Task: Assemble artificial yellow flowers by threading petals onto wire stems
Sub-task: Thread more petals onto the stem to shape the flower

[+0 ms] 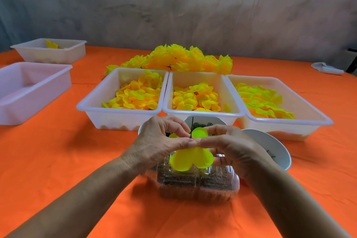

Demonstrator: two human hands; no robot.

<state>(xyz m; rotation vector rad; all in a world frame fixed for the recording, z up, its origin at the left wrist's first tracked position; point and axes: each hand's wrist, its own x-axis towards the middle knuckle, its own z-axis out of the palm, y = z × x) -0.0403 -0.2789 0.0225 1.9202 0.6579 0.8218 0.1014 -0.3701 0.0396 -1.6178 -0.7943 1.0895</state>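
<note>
A: Both hands meet just above the clear plastic box point(197, 185). The left hand point(160, 141) has its grip pinched on the thin dark wire stem point(191, 127), which stands nearly upright between the fingertips. The right hand point(229, 145) has its grip closed on the yellow petal piece point(191, 158), whose lobes hang below the thumbs and show again above them.

B: So how should this step go?

A: My judgement: keep the wire steady with the left grip and slide the petal along it with the right, hole centred, pressing near the middle so the thin lobes don't crease or tear. Whether the wire has already passed through the petal, I cannot tell; the fingers hide that spot.

B: And beyond the grip?

A: Just behind the hands sit two pale bowls point(274, 147), holding small dark green parts. Past them, three white trays point(119, 116) stand side by side, each with loose yellow petals. Behind the trays lies a heap of finished yellow flowers point(173, 60).

B: Off to the sides?

A: Far to the left of the grip are two more white trays point(36, 91); the farther one holds a few yellow scraps. Far right lies a crumpled white cloth point(327, 68). The worktop point(67, 160) wears an orange cover, and a mottled grey wall point(173, 6) closes the room behind.
</note>
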